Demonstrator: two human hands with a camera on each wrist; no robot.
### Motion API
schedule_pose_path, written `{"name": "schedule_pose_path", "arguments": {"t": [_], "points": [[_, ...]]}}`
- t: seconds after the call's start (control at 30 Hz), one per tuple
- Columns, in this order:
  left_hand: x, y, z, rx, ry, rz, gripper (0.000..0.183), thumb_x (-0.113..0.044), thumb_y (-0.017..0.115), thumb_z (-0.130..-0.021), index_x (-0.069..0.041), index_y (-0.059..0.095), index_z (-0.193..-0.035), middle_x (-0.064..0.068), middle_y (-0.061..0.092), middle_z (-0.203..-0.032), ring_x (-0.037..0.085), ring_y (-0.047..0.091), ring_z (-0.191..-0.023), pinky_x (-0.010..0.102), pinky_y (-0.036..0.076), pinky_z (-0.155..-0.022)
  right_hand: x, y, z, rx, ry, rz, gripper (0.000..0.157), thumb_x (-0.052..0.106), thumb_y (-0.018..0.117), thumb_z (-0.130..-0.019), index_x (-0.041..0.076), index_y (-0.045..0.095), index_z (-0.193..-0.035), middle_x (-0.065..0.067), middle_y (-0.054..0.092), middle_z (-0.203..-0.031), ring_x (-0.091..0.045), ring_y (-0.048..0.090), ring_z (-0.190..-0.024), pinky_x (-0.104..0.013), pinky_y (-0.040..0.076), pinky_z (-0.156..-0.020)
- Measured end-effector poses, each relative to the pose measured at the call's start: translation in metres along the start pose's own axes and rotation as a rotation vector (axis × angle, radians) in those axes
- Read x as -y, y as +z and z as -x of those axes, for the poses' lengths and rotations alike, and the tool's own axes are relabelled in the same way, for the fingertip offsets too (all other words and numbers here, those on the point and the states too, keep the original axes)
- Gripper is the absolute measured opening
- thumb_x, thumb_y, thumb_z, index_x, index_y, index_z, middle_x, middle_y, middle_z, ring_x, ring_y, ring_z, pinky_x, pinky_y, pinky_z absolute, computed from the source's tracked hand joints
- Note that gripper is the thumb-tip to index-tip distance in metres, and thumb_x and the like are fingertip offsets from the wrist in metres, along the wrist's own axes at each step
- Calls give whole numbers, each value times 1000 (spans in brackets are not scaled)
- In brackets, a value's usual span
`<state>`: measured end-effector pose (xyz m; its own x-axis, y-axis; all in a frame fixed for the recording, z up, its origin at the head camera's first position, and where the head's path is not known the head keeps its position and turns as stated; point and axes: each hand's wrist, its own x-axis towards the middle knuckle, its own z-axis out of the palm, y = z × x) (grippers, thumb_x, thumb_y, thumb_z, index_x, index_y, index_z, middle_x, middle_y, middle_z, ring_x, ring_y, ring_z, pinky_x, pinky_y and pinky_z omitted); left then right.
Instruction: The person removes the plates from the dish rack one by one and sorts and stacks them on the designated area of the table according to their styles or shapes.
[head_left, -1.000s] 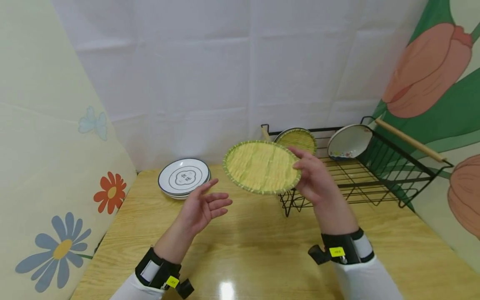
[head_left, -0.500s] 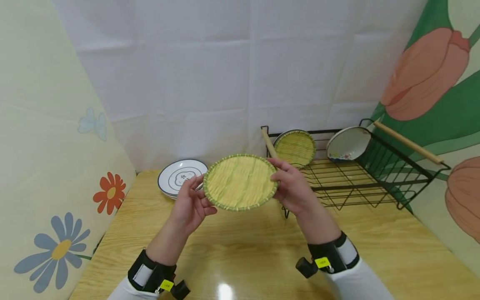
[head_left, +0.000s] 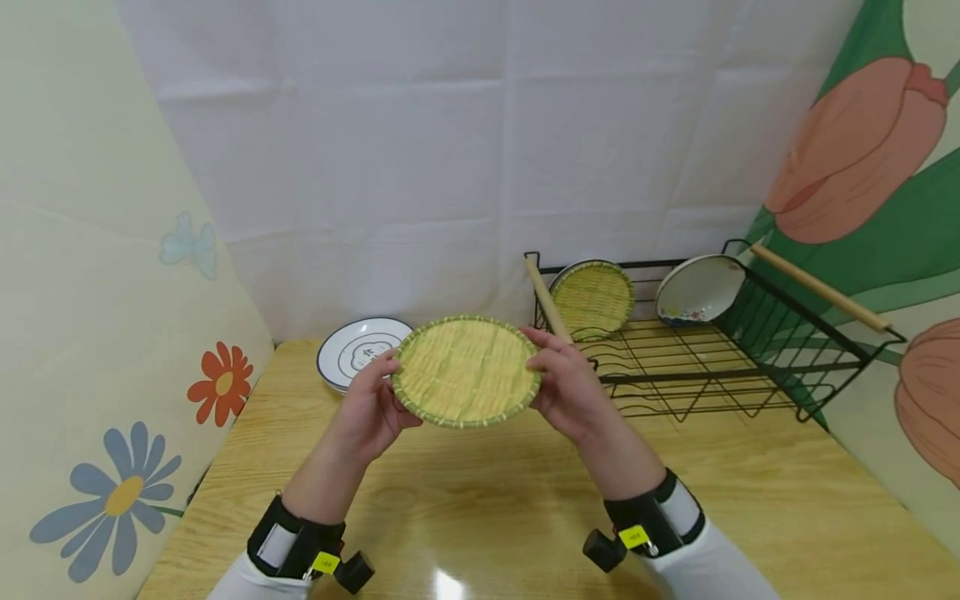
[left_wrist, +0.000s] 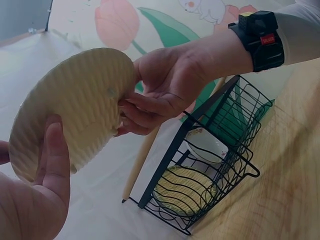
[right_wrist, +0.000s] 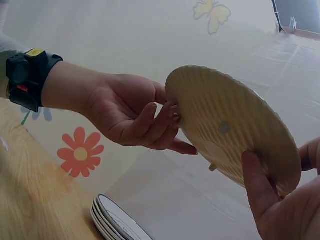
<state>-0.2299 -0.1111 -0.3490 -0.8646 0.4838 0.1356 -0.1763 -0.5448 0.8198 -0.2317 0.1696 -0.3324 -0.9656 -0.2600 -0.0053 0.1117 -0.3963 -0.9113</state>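
Above the wooden table, a round woven bamboo tray (head_left: 467, 371) with a green stitched rim is held between both hands, its flat face tilted toward the head camera. My left hand (head_left: 371, 408) pinches its left rim, and my right hand (head_left: 573, 387) grips the opposite rim. Both thumbs show on the near face, while other fingers reach beneath. From the wrist views the tray's ribbed underside (right_wrist: 220, 115) shows a small pale spot. To the left, partly hidden behind my left hand, lies a stack of white plates (head_left: 352, 346) with dark blue rims.
At the back right stands a black wire dish rack (head_left: 712, 375) with wooden handles. A second woven tray (head_left: 592, 300) leans upright in its left end, and a white flower-patterned bowl (head_left: 697, 287) tilts farther right. A white cloth (head_left: 390, 167) hangs behind the wooden tabletop (head_left: 450, 500).
My right hand has carried the woven tray left and slightly down from in front of the rack. My left hand, bare a second ago, has taken hold of its left rim.
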Motion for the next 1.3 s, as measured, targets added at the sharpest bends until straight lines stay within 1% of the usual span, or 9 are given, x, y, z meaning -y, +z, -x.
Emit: {"name": "schedule_pose_path", "arguments": {"t": [0.2, 0.4, 0.6, 0.8, 0.93, 1.03, 1.17, 1.3], "points": [[-2, -5, 0, 24, -23, -18, 32, -17, 27, -110, -10, 43, -137, 3, 80, -102, 14, 79, -84, 30, 64, -69, -4, 0, -1, 4, 8, -17, 55, -1, 42, -97, 8, 38, -151, -4, 63, -127, -13, 74, -91, -24, 61, -71], [-2, -7, -2, 23, -46, -27, 32, -13, 27, -109, -8, 43, -137, 4, 80, -101, 13, 79, -83, 29, 64, -70, -7, -3, -4, 8, 22, -37, 57, 1, 43, -98, 10, 38, -154, -3, 66, -129, -14, 75, -94, -24, 62, -75], [-2, -7, -3, -6, -65, -67, 33, -10, 28, -107, -5, 44, -136, 5, 80, -100, 14, 79, -84, 31, 64, -73, -11, -5, -8, 39, 24, -71, 55, 3, 41, -102, 9, 36, -156, -3, 70, -123, -12, 75, -89, -24, 62, -74], [-4, -9, -2, -20, -62, -100, 33, -10, 31, -108, -4, 48, -136, 5, 80, -99, 14, 79, -84, 31, 64, -74, -12, -5, -9, 65, 15, -84, 51, 10, 40, -106, 9, 35, -157, -3, 71, -120, -12, 75, -87, -26, 62, -72], [-5, -12, -2, -26, -51, -97, 32, -9, 32, -108, -4, 51, -133, 5, 80, -98, 14, 79, -83, 31, 64, -73, -14, -3, -9, 74, 9, -112, 44, 20, 40, -111, 11, 39, -153, -2, 72, -116, -12, 75, -87, -29, 63, -73], [-7, -15, -3, -39, -40, -100, 30, -9, 33, -108, -5, 54, -129, 4, 80, -95, 14, 79, -82, 31, 64, -72, -16, -2, -9, 77, 7, -128, 41, 26, 38, -112, 13, 41, -150, 0, 73, -111, -13, 75, -84, -31, 63, -74], [-9, -21, -4, -62, -32, -111, 26, -9, 35, -108, -9, 58, -120, 2, 80, -91, 14, 78, -79, 30, 64, -69, -18, -2, -9, 92, 6, -147, 39, 31, 37, -112, 15, 42, -147, 1, 75, -101, -15, 74, -78, -32, 63, -71], [-11, -30, -7, -83, -24, -119, 27, -7, 35, -109, -11, 61, -113, 1, 80, -88, 12, 77, -76, 28, 63, -66, -20, -4, -10, 93, 22, -167, 33, 32, 37, -112, 17, 42, -142, -1, 71, -93, -18, 73, -75, -31, 62, -69]]}}
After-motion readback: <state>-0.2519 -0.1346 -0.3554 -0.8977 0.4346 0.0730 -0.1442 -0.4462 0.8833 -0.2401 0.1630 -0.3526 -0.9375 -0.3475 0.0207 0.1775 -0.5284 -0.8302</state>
